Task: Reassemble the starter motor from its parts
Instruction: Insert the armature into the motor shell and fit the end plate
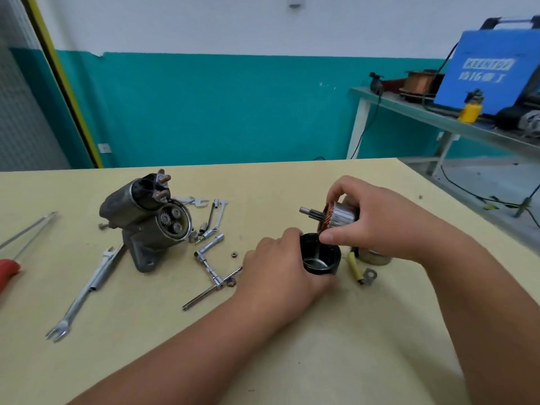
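Both hands work close together: the left hand (280,267) wraps the black field housing (321,254), mouth up and apparently hollow, steadying it on the tabletop (292,361). Just above, the right hand (377,217) pinches the armature (336,216), tilted, probably to feed it in. Farther left stands the gear housing (152,220), planetary gears exposed.

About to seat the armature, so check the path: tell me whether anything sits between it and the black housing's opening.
Nothing visible does. The right hand holds the armature tilted just above the black housing, which the left hand steadies. The opening faces up and looks empty inside. The right thumb rests near the rim.
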Tool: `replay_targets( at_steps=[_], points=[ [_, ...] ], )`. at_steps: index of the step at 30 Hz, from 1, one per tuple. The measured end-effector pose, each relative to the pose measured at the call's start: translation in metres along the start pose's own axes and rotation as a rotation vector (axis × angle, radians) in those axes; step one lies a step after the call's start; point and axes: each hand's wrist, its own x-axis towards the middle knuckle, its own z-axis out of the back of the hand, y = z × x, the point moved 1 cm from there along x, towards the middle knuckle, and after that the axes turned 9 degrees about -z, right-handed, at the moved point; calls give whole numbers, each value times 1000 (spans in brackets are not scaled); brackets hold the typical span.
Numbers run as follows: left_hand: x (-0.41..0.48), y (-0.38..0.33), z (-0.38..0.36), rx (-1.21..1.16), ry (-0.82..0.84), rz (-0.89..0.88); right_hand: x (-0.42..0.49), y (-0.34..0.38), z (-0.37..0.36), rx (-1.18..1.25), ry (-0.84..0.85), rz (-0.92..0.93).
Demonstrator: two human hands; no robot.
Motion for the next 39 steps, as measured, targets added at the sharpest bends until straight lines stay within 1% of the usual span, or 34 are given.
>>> replay_targets(
  at_steps=[2, 5, 7, 10, 13, 17, 19, 24, 28, 31, 39],
  points=[
    [-2, 3, 0, -62, -25, 32, 0, -7, -1, -3, -18, 16],
    [-9, 5, 7, -49, -84, -8, -4, -12, 1, 111, -51, 41],
    [-14, 11, 12, -125, -103, -7, -6, -9, 3, 142, -73, 105],
    [-22, 19, 20, -260, -173, -9, -11, -1, 2, 67, -82, 230],
    [-27, 23, 28, -283, -271, -44, -16, 7, -8, -21, -48, 290],
    [-33, 23, 29, -242, -233, -99, -19, 16, -23, -36, -40, 289],
    [-32, 21, 28, -267, -204, -110, -18, 20, -30, -56, -46, 304],
    [-31, 24, 31, -331, -179, -66, -18, 25, -39, 1, -53, 314],
    [-33, 25, 36, -356, -172, -77, -19, 30, -42, 1, -117, 352],
    [-32, 25, 38, -334, -166, -110, -22, 31, -40, -3, -156, 380],
    [-30, 26, 42, -193, -161, -170, -25, 29, -35, -78, -131, 390]
  ],
)
